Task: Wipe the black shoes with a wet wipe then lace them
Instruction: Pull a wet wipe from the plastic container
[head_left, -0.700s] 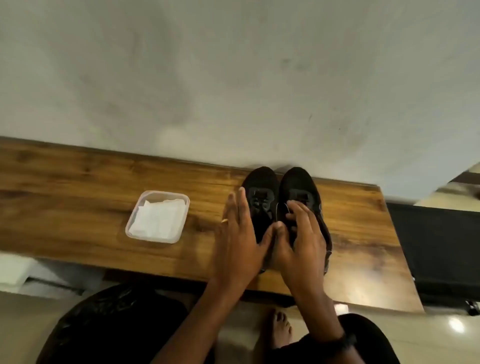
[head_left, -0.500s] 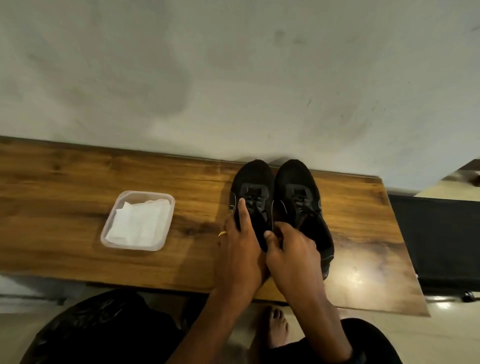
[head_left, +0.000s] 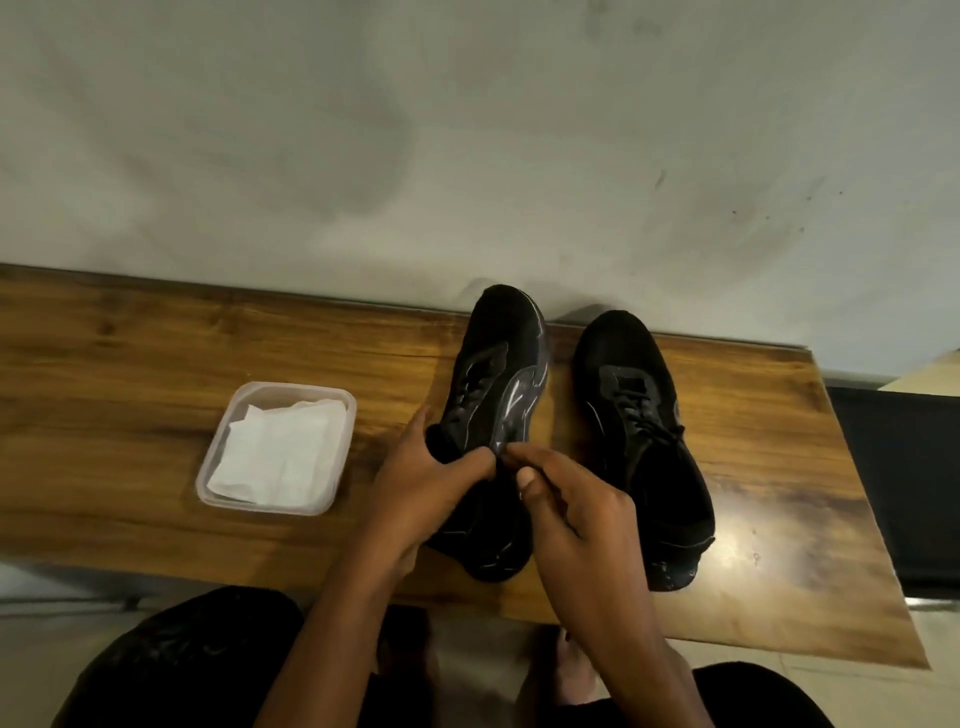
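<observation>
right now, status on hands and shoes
Left hand grips tilted shoe, right hand pinches its side. Other shoe flat beside it, apart. Wipes in tub, no wipe in hand. Nothing blocking.

text: none readable | black shoes (head_left: 623, 364): no legible brand or label

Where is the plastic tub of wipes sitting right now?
In the head view, the plastic tub sits on the wooden table, left of the tilted black shoe held by the left hand and right hand, not touching it.
</observation>
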